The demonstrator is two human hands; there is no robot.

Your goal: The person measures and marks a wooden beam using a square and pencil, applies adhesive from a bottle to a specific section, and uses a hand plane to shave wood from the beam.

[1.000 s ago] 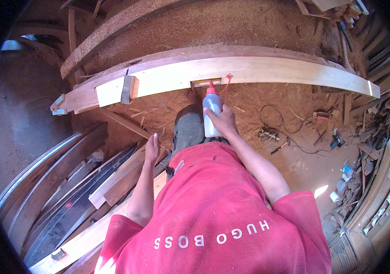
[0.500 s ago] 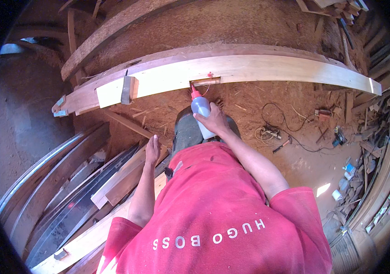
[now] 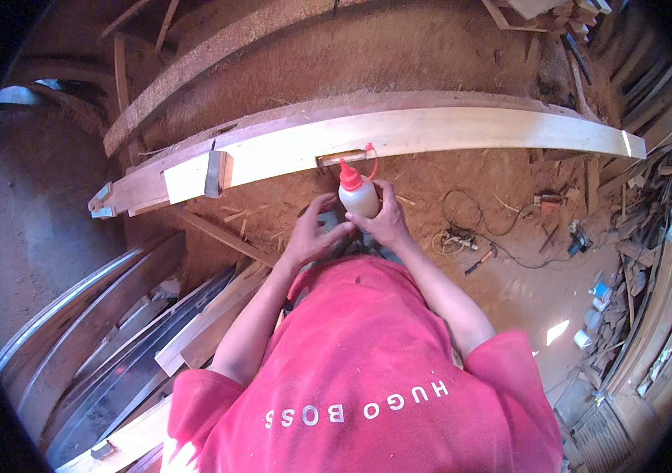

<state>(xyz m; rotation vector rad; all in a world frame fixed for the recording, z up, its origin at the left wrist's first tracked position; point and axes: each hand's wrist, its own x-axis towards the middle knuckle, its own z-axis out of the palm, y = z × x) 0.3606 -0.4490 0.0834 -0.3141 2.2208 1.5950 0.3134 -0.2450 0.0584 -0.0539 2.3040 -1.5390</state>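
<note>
My right hand (image 3: 388,221) is closed around a translucent squeeze bottle (image 3: 360,199), likely of glue, with a red nozzle pointing up and away from me. A small red cap hangs on a strap beside it. My left hand (image 3: 314,236) is curved and open to the left of the bottle, its thumb close to the bottle's lower end; whether it touches is unclear. Just beyond the nozzle lies a long pale wooden beam (image 3: 273,145) with a rectangular slot (image 3: 340,158) cut in its near edge.
On the beam's left part sits a dark metal piece (image 3: 212,174) against a small wood block. Curved planks (image 3: 100,315) are stacked at the left. Cords and a hammer (image 3: 479,261) lie on the dirt floor at right, near wood scraps (image 3: 604,335).
The bottle has come back from the slot toward me and been turned more upright in my right hand. My left hand has moved up and right, beside the bottle.
</note>
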